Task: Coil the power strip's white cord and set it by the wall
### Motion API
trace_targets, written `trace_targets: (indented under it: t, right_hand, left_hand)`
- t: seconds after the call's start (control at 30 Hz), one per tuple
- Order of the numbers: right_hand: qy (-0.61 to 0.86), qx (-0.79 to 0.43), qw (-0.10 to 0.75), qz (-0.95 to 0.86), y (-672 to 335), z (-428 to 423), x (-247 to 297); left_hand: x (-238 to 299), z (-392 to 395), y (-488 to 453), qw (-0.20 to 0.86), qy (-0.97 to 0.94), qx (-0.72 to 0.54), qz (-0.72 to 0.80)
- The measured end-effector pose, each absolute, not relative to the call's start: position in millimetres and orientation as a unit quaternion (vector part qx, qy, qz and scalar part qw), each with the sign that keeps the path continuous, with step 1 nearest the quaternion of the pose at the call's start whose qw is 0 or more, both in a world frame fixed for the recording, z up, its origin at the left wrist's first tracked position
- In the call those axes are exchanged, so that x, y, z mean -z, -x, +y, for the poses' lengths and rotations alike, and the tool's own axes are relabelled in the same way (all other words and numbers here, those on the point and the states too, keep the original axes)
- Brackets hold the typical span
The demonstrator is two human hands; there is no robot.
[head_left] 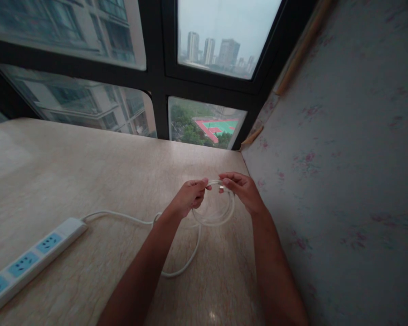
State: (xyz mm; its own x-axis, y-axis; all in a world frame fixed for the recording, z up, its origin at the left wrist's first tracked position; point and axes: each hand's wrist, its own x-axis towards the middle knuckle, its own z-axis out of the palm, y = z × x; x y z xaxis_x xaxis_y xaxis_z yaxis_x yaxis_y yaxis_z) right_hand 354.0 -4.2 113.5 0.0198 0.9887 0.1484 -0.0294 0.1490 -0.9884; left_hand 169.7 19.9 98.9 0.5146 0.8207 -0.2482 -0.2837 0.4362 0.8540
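A thin white cable point(217, 216) is coiled into a small loop just above the beige marble-look tabletop point(88, 172), near its right edge. My left hand point(190, 197) is closed, pinching the left top of the coil. My right hand point(242, 189) is closed too, gripping the top of the coil at its small silver plug end. Both hands hold the same loop between them. A thicker white cord point(185, 265) lies under my left forearm and curves across the table.
A white power strip point(30, 259) with blue sockets lies at the lower left, its cord running right toward my hands. A floral-papered wall point(343, 181) stands close on the right. Dark-framed windows point(159, 81) line the table's far edge.
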Motion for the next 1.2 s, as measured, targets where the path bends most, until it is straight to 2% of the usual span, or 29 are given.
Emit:
trace_targets:
  t: [0.2, 0.6, 0.87, 1.07, 1.2]
  right_hand:
    - [0.481, -0.411, 0.574, -0.519, -348.2, 2.9, -106.5]
    - [0.487, -0.411, 0.564, -0.526, -356.3, 4.3, -100.9]
    - [0.435, -0.521, 0.494, -0.543, -374.6, -1.9, -103.8]
    - [0.338, -0.657, 0.380, -0.557, -394.0, -3.5, -87.3]
    - [0.267, -0.694, 0.316, -0.590, -396.7, -0.3, -72.3]
  left_hand:
    - [-95.8, 19.4, -179.7, 0.826, -0.288, -0.352, 0.333]
    - [-96.4, 14.8, -187.4, 0.862, -0.222, -0.342, 0.301]
    - [-94.6, 18.5, -185.2, 0.877, -0.143, -0.375, 0.266]
    - [-102.0, 15.4, -185.4, 0.856, -0.155, -0.420, 0.258]
    - [-107.6, 15.6, -181.8, 0.846, -0.156, -0.436, 0.263]
